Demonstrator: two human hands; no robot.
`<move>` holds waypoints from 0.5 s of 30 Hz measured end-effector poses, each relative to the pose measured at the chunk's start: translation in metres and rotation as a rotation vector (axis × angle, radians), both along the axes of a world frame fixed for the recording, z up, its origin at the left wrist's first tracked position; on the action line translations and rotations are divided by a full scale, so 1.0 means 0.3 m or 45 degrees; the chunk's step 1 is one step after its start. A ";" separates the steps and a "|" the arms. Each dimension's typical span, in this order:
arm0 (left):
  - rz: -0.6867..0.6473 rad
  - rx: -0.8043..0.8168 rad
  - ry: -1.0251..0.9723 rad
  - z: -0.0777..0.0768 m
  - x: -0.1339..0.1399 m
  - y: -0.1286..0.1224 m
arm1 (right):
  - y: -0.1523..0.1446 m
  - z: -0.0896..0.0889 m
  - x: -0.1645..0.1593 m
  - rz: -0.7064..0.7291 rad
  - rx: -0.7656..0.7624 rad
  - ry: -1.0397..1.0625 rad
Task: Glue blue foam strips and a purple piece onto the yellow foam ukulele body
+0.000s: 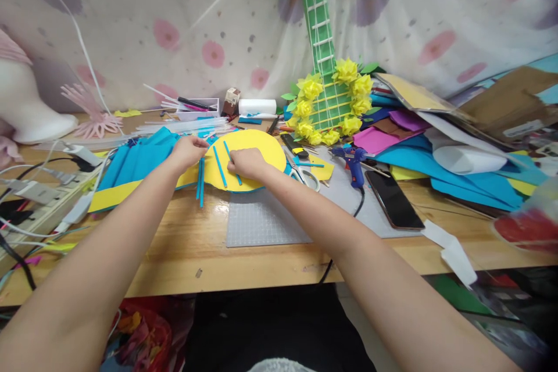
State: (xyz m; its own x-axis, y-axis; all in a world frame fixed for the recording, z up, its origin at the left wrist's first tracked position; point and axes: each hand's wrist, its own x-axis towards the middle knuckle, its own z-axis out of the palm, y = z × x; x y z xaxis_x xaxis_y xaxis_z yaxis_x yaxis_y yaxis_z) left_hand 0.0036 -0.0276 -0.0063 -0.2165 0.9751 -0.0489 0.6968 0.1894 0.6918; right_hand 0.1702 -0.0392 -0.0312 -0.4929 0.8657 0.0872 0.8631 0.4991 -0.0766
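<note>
A yellow round foam-like sheet with a blue edge underneath lies on the table. On it rest narrow blue strips, one of them a free slanting strip. My right hand is closed, its curled fingers pressed on a second blue strip on the yellow sheet. At the sheet's left side my left hand has its fingers drawn together; what they hold, if anything, is hidden. Just below those fingers hang loose blue strips over the table edge of the sheet. Further left lies a pleated blue piece with a yellow border.
Scissors lie right of the sheet, near a blue glue gun and a phone. A grey cutting mat is underneath. Behind stands a green guitar shape with yellow flowers. Coloured sheets pile up right; a power strip sits left.
</note>
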 end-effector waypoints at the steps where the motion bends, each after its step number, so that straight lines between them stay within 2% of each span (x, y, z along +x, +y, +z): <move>1: -0.022 -0.013 -0.012 0.001 0.008 -0.001 | -0.002 0.001 0.000 -0.003 0.000 0.000; 6: -0.079 -0.059 0.010 0.005 0.043 0.003 | -0.006 0.005 0.001 0.000 -0.018 0.007; 10: -0.014 -0.023 0.172 0.003 0.027 0.017 | -0.006 0.005 -0.001 -0.023 -0.034 0.008; 15: 0.068 -0.032 0.166 0.021 -0.020 0.001 | -0.007 0.002 -0.001 -0.021 -0.042 0.010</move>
